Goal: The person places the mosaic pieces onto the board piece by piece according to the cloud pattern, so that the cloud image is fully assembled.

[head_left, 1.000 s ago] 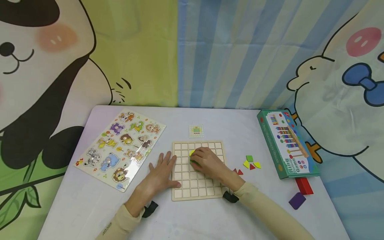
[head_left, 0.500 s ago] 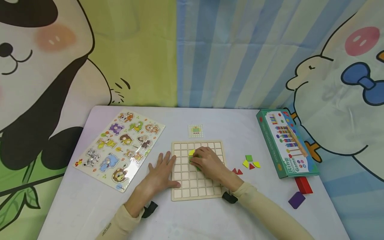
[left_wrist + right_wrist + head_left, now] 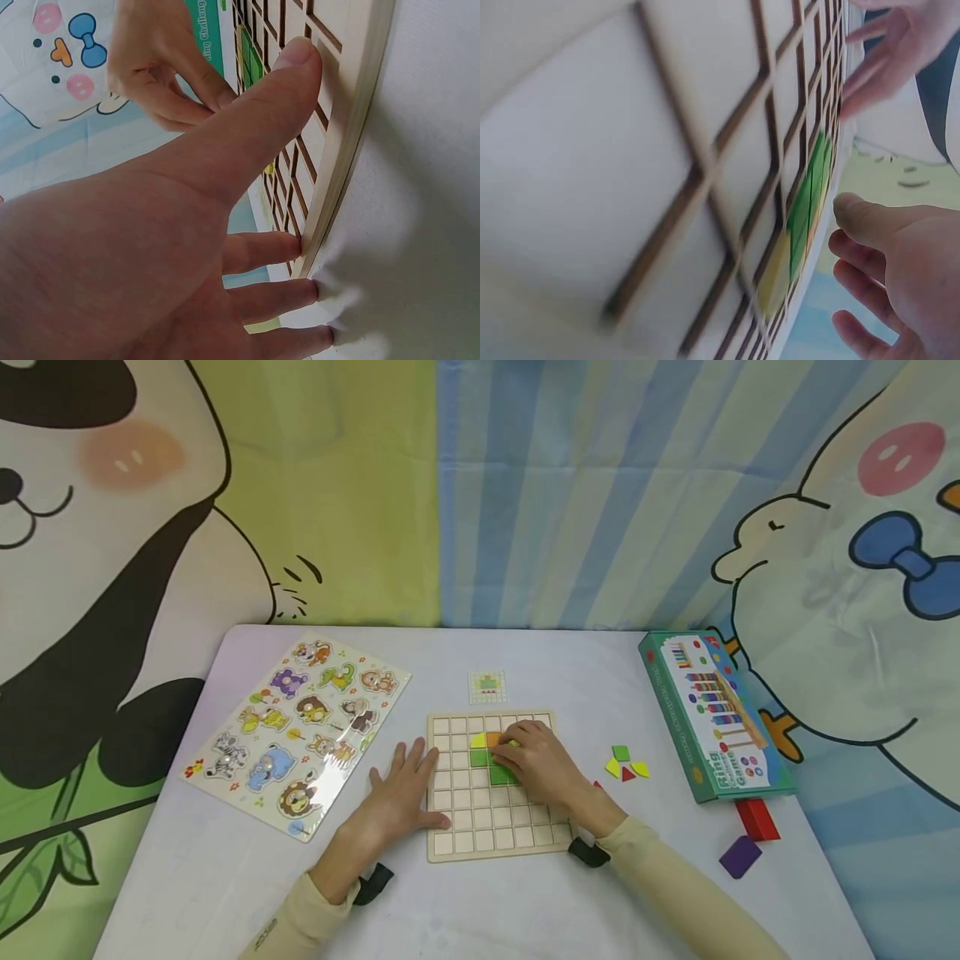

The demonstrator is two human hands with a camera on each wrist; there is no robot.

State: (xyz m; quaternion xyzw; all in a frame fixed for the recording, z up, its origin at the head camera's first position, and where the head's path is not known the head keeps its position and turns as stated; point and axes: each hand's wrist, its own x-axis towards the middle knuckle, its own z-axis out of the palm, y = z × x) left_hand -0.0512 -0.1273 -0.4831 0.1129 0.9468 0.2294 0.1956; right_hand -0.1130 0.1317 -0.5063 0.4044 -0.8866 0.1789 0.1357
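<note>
My left hand point(image 3: 401, 789) lies spread at the left edge of the wooden grid board point(image 3: 465, 839). Its thumb rests on the frame, and in the left wrist view the other fingers touch the board's side and the cloth. Over the upper part of the grid is my right hand point(image 3: 540, 764), fingers loosely bent beside the coloured pieces. Nothing shows between its thumb and fingers point(image 3: 862, 259) in the right wrist view. Set in the grid are a yellow piece point(image 3: 477, 740), an orange square point(image 3: 492, 739) and green squares point(image 3: 478, 758). Another yellow piece point(image 3: 775, 277) is partly covered in the head view.
A small pattern card point(image 3: 487, 687) lies behind the board. Loose green, yellow and red pieces point(image 3: 620, 752) are to the right. Farther right are a green box point(image 3: 712, 718), a red block point(image 3: 758, 820) and a purple block point(image 3: 741, 857). An animal puzzle board point(image 3: 300, 735) lies left.
My right hand has shifted right across the grid, uncovering the orange square and more green squares. Its wrist now hides most of the nearer red triangles. My left hand has stayed put.
</note>
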